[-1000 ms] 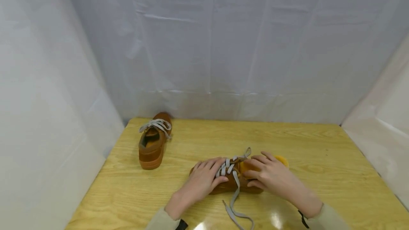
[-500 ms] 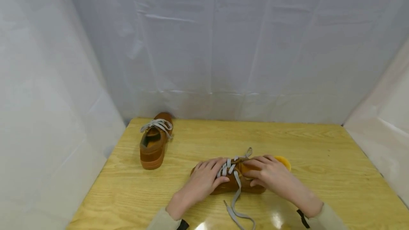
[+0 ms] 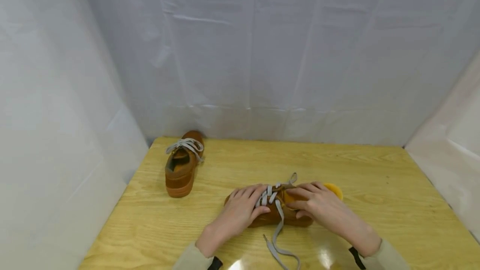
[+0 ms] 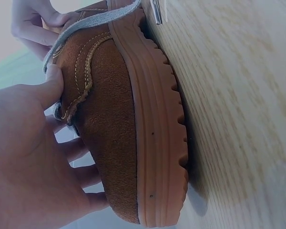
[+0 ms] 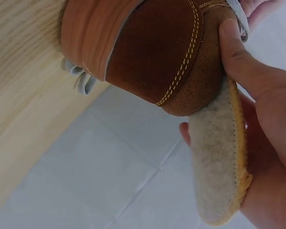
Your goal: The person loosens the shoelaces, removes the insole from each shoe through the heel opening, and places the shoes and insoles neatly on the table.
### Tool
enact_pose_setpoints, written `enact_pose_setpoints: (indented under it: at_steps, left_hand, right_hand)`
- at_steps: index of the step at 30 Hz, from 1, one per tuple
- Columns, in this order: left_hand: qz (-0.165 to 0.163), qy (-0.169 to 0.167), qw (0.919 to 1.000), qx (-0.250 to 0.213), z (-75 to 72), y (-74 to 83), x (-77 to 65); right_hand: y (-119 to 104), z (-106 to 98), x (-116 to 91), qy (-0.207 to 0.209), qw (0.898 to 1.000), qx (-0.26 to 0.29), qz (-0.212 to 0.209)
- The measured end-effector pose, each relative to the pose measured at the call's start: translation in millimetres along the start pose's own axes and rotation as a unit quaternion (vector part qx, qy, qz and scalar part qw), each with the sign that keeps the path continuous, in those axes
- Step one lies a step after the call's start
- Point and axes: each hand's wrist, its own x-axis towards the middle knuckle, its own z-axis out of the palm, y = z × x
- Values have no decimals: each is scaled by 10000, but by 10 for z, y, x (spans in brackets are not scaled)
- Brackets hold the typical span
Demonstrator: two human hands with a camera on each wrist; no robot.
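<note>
A brown suede lace-up shoe lies sideways on the table, toe to the left, its grey lace trailing over the near side. My left hand grips the toe half, thumb near the lacing and fingers over the far side. Out of the heel opening sticks a yellow insole; its pale felt underside shows in the right wrist view. My right hand curls over this insole at the opening, palm against its yellow face. The right thumb presses on the shoe's collar. The insole's front part is hidden inside the shoe.
A matching brown shoe with its laces tied in a bow stands at the back left of the wooden table. White sheeting hangs behind the table and along both sides.
The right hand's raised far fingers have come down over the insole and opening. The left hand stays on the toe half, and the shoe lies about as before.
</note>
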Motion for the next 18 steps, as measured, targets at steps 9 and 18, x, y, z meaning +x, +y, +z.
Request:
enact_pose_setpoints:
  at_steps: [9, 18]
  left_hand:
    - [-4, -31, 10000, 49, -23, 11, -5]
    - [-46, -106, 9999, 23, -33, 18, -7]
  right_hand:
    - [-11, -32, 16, -101, 9997, -237, 6]
    - [-16, -47, 20, 27, 9995, -289, 86]
